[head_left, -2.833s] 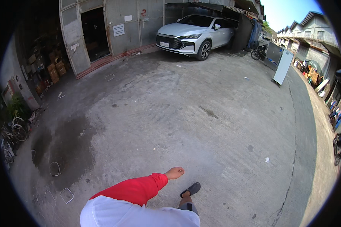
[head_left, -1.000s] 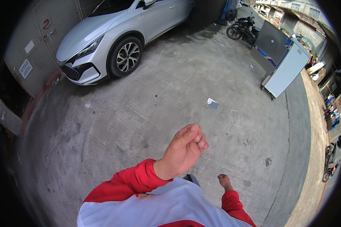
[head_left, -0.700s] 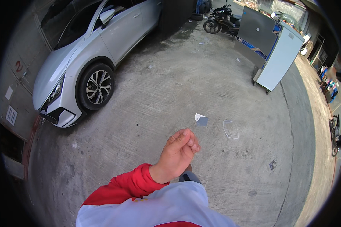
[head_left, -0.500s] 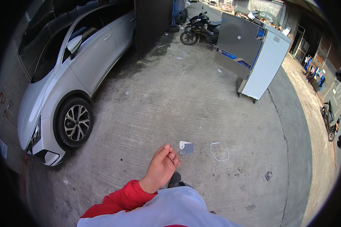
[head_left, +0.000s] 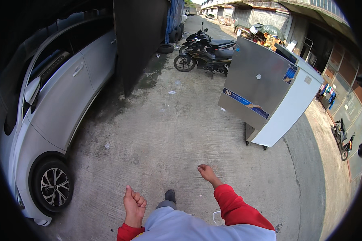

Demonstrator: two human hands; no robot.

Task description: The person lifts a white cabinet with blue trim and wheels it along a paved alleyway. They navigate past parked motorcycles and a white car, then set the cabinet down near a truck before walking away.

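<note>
My left hand (head_left: 133, 205) is low in the picture, curled into a loose fist with nothing in it, at the end of a red sleeve. My right hand (head_left: 207, 174) swings out a little further forward, fingers curled and empty, above bare concrete ground (head_left: 177, 132). One dark shoe (head_left: 169, 196) shows between the two hands. A white car (head_left: 52, 116) stands close on my left, its front wheel (head_left: 55, 186) level with my left hand.
A large steel and white cabinet (head_left: 269, 94) stands ahead on the right. Beyond it a black motorcycle (head_left: 203, 54) is parked by a dark wall (head_left: 138, 40). A second motorcycle (head_left: 342, 136) sits at the far right beside shop fronts.
The view has swung and moved along the car's side toward the cabinet and motorcycle. My left hand dropped from raised at centre to low left; my right hand has come into view.
</note>
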